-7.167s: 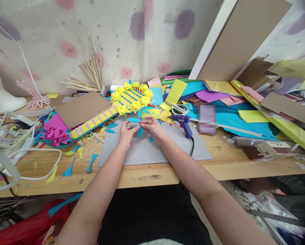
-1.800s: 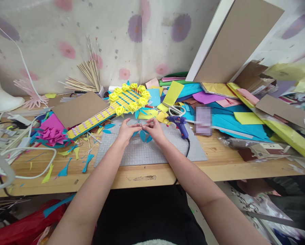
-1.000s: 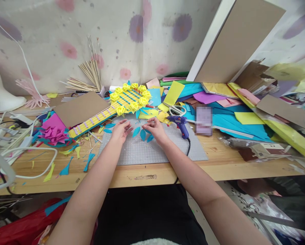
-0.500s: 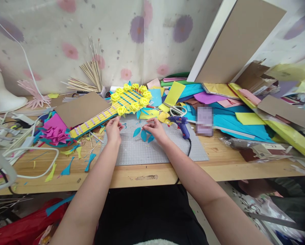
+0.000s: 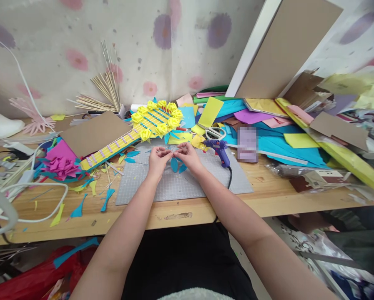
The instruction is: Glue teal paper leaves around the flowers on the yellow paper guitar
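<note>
My left hand (image 5: 159, 161) and my right hand (image 5: 188, 157) meet over the grey cutting mat (image 5: 143, 189), fingertips pinched together. Between them is a sprig of blue leaves (image 5: 174, 165), with leaves hanging below the right fingertips; its thin stem is mostly hidden by the fingers. More blue leaves (image 5: 132, 154) lie on the mat left of my left hand. Just beyond both hands rests a yellow paper guitar (image 5: 124, 142) edged with yellow flowers. A purple glue gun (image 5: 219, 151) lies to the right of my right hand, its cord running toward the table's front edge.
White-handled scissors (image 5: 215, 133) lie among coloured sheets behind the glue gun. A magenta flower (image 5: 63, 166), blue scraps (image 5: 79, 206) and white cables (image 5: 64, 187) occupy the left. Wooden sticks (image 5: 107, 93) stand at the back; a large board (image 5: 287, 50) leans at the right.
My left hand has moved right, from beside the guitar to meet my right hand at the blue leaf sprig. Blue leaves now show on the mat's left part. The view has shifted slightly.
</note>
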`<state>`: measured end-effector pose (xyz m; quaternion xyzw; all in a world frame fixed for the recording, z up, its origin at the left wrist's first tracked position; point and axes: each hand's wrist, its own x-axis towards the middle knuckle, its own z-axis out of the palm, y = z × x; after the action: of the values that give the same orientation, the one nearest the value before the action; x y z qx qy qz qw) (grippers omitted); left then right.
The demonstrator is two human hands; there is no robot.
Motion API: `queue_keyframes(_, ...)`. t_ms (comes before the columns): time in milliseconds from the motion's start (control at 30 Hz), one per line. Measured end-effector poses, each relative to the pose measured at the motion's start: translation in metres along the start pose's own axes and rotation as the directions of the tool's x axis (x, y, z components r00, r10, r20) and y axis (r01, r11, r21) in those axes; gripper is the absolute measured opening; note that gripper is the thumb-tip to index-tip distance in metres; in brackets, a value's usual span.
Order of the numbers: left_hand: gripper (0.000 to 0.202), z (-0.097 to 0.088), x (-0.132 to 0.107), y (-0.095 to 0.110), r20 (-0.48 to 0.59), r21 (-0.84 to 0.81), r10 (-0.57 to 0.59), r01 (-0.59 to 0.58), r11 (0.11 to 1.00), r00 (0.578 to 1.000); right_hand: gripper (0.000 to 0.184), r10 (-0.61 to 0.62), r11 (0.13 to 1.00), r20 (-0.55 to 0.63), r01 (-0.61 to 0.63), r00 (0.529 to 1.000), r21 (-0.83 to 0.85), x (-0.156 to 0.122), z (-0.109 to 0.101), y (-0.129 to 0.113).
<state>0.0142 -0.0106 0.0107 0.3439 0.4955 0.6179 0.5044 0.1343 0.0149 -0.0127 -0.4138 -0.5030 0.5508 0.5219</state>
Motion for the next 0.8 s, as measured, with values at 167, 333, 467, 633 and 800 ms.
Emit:
queue_keyframes(167,0.039,0.0008,0.0004,-0.0005,-0.001,-0.006,0.048,-0.048,0.999,0.999,0.036,-0.025,1.0,0.001,0.025,1.0,-0.004,0.0017,0.0007,-0.0012)
queue_keyframes(333,0.039,0.0016,0.0014,-0.0008,-0.002,-0.017,0.058,-0.058,0.998,0.998,0.035,-0.038,0.999,0.005,0.038,0.999,0.012,0.0017,0.0016,-0.0019)
queue_keyframes(467,0.041,0.0017,0.0022,-0.0008,-0.026,-0.025,0.058,-0.059,0.998,0.998,0.037,-0.042,0.999,0.022,0.042,0.999,0.009,0.0016,0.0024,-0.0007)
queue_keyframes(633,0.044,0.0021,0.0037,-0.0034,-0.076,-0.033,0.075,-0.077,0.996,0.994,0.038,-0.044,0.999,0.034,0.044,0.998,0.022,0.0017,0.004,0.0001)
queue_keyframes(800,0.047,0.0014,0.0056,-0.0094,-0.103,-0.009,0.111,-0.113,0.994,0.988,0.036,-0.029,0.999,0.045,0.028,0.999,0.024,0.002,0.0055,0.0008)
